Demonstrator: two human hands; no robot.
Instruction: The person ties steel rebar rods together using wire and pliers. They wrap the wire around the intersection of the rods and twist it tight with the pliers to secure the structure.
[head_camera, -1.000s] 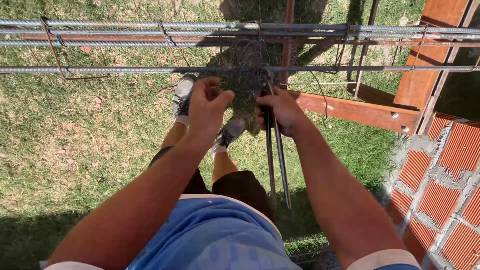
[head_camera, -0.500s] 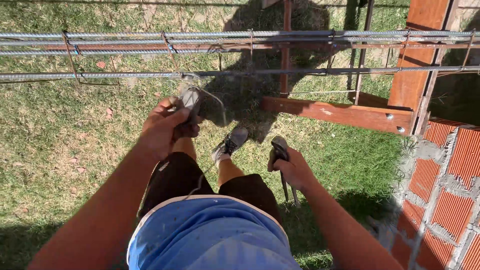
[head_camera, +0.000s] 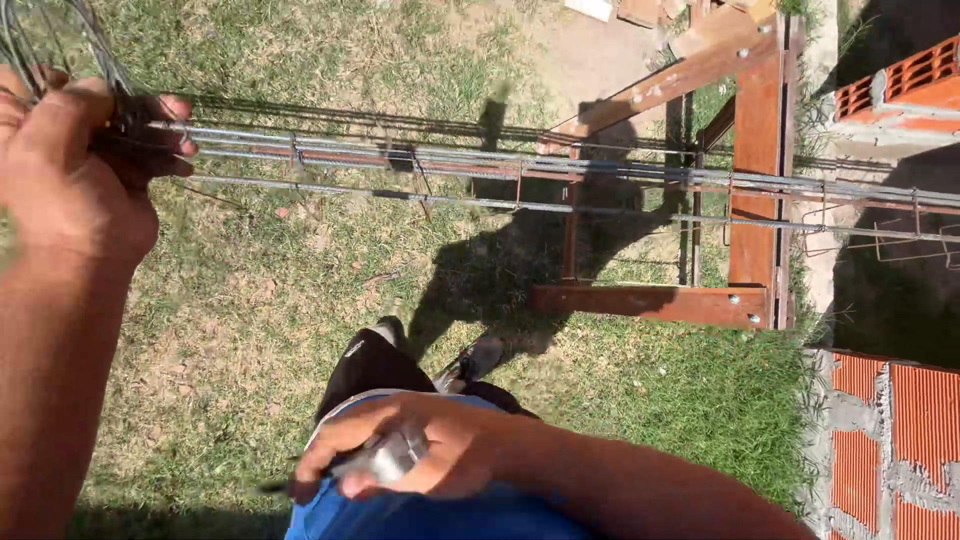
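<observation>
My left hand (head_camera: 70, 175) is raised at the upper left, closed on a bundle of thin tie wire (head_camera: 45, 40) whose loops stick up above the fingers. It is level with the left end of the rebar cage (head_camera: 500, 165), a set of long horizontal bars with stirrups. My right hand (head_camera: 410, 455) is low at my waist against the blue shirt, closed on a grey metal pincer tool (head_camera: 385, 462). Only a short part of the tool shows between the fingers.
A reddish wooden trestle frame (head_camera: 750, 200) carries the cage at the right. A red brick wall (head_camera: 890, 450) stands at the lower right and a hollow brick block (head_camera: 890, 90) at the upper right. Grass lies below, with my shoes (head_camera: 480, 355) on it.
My left hand went up and to the left with the wire. My right hand carried the pincers down to my waist. The view swung, so the cage now sits slanted and farther off.
</observation>
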